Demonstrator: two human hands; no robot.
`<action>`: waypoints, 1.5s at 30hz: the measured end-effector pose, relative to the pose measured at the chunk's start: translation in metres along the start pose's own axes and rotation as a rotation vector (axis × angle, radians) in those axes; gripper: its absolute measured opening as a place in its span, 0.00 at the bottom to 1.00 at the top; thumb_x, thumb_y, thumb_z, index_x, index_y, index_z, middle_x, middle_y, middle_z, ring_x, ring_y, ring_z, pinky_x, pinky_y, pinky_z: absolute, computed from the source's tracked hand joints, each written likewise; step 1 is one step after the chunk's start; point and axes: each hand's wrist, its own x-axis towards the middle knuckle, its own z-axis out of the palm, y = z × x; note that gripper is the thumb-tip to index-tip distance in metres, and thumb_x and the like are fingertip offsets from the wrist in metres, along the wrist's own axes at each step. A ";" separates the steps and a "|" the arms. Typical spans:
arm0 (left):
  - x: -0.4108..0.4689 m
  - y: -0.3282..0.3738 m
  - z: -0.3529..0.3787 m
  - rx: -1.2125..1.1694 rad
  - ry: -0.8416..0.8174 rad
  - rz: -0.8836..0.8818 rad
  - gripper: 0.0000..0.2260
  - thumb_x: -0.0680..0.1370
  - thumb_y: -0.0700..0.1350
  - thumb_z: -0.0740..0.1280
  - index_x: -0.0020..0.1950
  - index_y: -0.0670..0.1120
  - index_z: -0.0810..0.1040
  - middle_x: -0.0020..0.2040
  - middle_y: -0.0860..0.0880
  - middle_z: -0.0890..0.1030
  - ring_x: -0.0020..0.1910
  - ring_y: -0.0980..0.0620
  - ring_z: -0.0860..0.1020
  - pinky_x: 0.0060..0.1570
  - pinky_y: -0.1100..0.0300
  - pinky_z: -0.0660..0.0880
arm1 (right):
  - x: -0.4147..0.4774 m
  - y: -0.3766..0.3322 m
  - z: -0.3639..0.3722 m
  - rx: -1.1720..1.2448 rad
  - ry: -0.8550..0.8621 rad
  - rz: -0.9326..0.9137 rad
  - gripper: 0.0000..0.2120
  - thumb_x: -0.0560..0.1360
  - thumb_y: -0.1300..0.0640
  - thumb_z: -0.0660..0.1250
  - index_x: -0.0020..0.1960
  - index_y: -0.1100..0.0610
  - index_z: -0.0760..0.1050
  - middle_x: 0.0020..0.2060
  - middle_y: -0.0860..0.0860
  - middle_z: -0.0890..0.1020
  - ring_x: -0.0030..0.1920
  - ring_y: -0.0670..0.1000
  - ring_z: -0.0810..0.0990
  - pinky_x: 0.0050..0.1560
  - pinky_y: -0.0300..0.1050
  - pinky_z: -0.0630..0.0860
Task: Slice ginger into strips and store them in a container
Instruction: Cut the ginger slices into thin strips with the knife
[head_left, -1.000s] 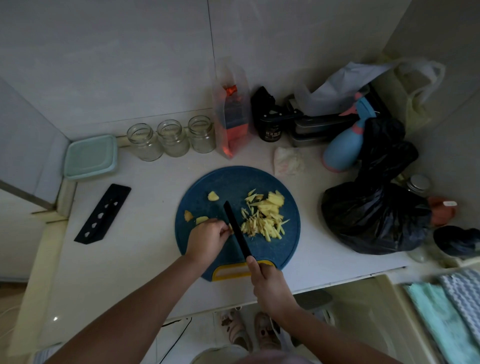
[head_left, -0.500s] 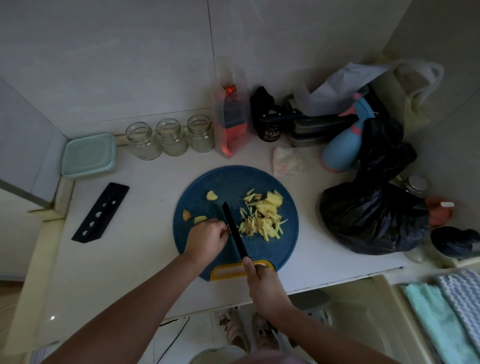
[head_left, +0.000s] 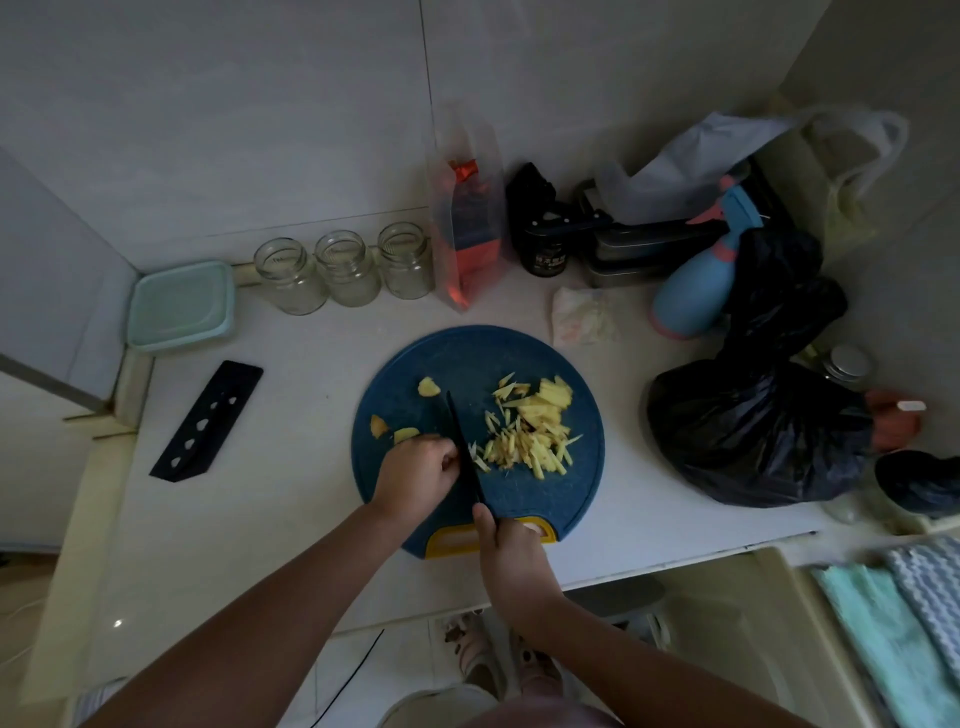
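Note:
A round blue cutting board (head_left: 467, 358) lies on the white counter. A pile of yellow ginger strips (head_left: 530, 431) covers its right half. Three uncut ginger slices (head_left: 429, 387) lie on its left half. My right hand (head_left: 511, 553) grips the handle of a black knife (head_left: 464, 452), whose blade points away from me across the board. My left hand (head_left: 418, 475) sits with curled fingers right against the blade's left side, pressing down on ginger that it hides. A mint-lidded container (head_left: 179, 306) stands at the counter's far left.
A black knife sheath (head_left: 208, 421) lies left of the board. Three open glass jars (head_left: 345, 267) line the back wall beside an orange pouch (head_left: 467, 228). A black plastic bag (head_left: 753, 431), a blue spray bottle (head_left: 696, 280) and stacked boxes crowd the right side.
The knife and both hands have stayed at the same spot on the board, with only slight shifts. The strip pile looks unchanged.

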 end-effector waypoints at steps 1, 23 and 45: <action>0.000 0.000 0.000 -0.001 0.005 0.004 0.06 0.70 0.40 0.72 0.34 0.41 0.79 0.33 0.45 0.80 0.33 0.44 0.78 0.31 0.60 0.67 | 0.001 -0.003 -0.001 0.027 0.000 -0.005 0.25 0.81 0.43 0.51 0.45 0.63 0.74 0.41 0.59 0.79 0.44 0.57 0.78 0.40 0.42 0.66; 0.023 -0.011 -0.037 -0.222 0.091 -0.271 0.07 0.77 0.40 0.66 0.53 0.42 0.81 0.46 0.46 0.84 0.42 0.50 0.81 0.44 0.61 0.75 | -0.007 0.002 -0.030 0.325 -0.109 -0.006 0.24 0.78 0.38 0.55 0.33 0.55 0.67 0.24 0.49 0.69 0.22 0.45 0.68 0.27 0.41 0.67; 0.079 -0.022 -0.032 -0.092 -0.172 -0.242 0.15 0.73 0.42 0.72 0.59 0.44 0.77 0.56 0.43 0.76 0.50 0.48 0.76 0.49 0.59 0.73 | 0.020 0.001 -0.042 0.155 -0.028 0.076 0.29 0.78 0.36 0.51 0.35 0.58 0.71 0.30 0.53 0.74 0.31 0.52 0.75 0.35 0.49 0.73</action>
